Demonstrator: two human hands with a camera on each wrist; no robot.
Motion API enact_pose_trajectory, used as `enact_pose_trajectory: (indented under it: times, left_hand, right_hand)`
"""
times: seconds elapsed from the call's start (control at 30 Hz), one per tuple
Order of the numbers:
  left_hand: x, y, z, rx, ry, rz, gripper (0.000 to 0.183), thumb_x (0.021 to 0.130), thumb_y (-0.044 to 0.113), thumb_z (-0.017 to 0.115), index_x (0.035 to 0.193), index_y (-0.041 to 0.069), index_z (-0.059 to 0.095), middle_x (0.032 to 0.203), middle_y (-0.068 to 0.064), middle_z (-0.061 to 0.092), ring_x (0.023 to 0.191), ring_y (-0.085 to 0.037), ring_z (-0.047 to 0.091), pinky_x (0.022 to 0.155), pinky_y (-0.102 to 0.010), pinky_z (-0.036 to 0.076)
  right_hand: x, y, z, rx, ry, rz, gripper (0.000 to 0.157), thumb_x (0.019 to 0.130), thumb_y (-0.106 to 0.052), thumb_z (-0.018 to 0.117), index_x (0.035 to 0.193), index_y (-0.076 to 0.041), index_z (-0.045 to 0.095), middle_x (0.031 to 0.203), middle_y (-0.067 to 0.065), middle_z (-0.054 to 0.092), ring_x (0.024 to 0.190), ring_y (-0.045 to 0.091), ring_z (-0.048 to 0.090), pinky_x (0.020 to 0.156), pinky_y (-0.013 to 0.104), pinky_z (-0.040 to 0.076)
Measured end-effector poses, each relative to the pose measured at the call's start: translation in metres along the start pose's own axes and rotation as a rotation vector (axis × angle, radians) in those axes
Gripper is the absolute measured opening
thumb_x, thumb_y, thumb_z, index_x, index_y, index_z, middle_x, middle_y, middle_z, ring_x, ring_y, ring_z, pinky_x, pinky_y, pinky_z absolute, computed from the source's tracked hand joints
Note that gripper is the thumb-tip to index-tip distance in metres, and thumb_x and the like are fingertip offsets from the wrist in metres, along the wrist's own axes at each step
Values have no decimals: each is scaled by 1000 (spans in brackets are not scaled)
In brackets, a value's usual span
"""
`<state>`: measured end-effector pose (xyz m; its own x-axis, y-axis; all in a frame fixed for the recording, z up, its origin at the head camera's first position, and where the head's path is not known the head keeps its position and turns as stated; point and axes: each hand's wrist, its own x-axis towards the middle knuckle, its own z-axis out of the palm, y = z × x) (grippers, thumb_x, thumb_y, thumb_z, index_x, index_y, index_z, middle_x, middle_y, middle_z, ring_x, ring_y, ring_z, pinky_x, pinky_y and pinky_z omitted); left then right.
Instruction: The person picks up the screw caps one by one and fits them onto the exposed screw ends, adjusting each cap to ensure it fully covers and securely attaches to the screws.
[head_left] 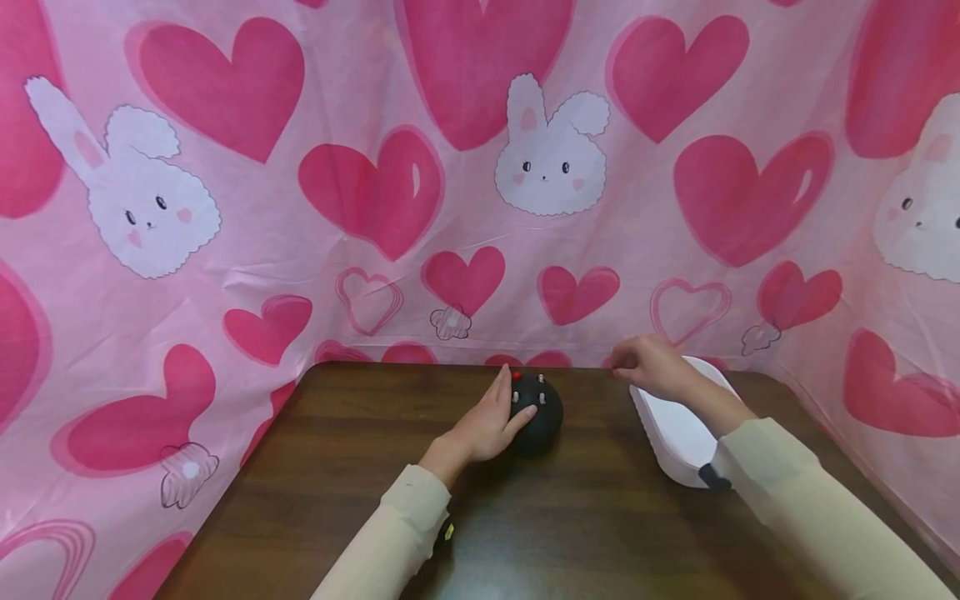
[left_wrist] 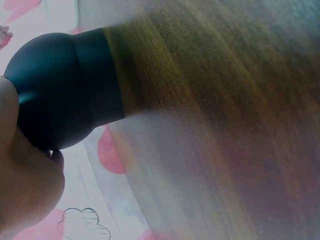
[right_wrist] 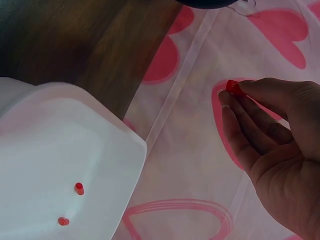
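Note:
On the table stands a round black ball-shaped holder [head_left: 542, 429] with a flat-sided base, which shows in the left wrist view. Several short silver pegs stick up from its top, along with a small red piece [head_left: 516, 376]. My left hand [head_left: 483, 423] holds the holder from its left side, fingers along the far side and thumb across the front. Above the back of the white tray, my right hand [head_left: 654, 367] pinches a small red cylinder [right_wrist: 233, 87] between thumb and fingertips, away from the holder.
The white tray [head_left: 671, 446] lies at the right of the brown wooden table [head_left: 360, 425]. Inside it are two small red pieces, one [right_wrist: 79, 188] beyond the other [right_wrist: 63, 221]. A pink heart-and-rabbit cloth [head_left: 465, 208] hangs behind the table and at its sides.

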<state>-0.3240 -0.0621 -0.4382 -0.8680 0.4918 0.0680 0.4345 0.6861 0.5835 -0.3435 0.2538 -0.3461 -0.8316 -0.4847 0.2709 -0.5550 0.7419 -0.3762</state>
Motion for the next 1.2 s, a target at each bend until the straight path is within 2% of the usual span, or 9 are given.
enact_pose_trajectory:
  times: [0.27,0.47,0.73,1.2]
  left_hand:
    - [0,1,0,-6,-3,-7,94,102,66,39,165,14,-9,173,-4,-2,159,-22,7,125,-44,20]
    - [0,1,-1,-6,1,-6,94,102,66,39,165,13,-8,173,-4,-2,159,-22,7,125,-44,20]
    - [-1,1,-1,-25,1,-6,95,101,66,40,165,15,-8,173,-3,0,159,-24,9,124,-46,22]
    - [-1,0,-1,-17,5,1,94,102,67,39,165,14,-8,173,-4,0,159,-24,8,124,-47,21]
  right_hand:
    - [3,-9,6,-31,27,-24,8,86,-1,78,90,-7,78,82,1,74,73,15,68,71,38,62]
    - [4,-13,7,-17,29,4,9,86,-4,79,94,-8,78,86,2,75,78,18,71,76,42,63]
    - [4,-16,13,16,87,-26,10,86,-3,79,94,-8,78,86,2,75,79,19,72,77,43,63]
    - [7,-25,21,70,63,-9,11,88,-4,78,99,-8,78,91,5,76,84,22,73,80,45,63]
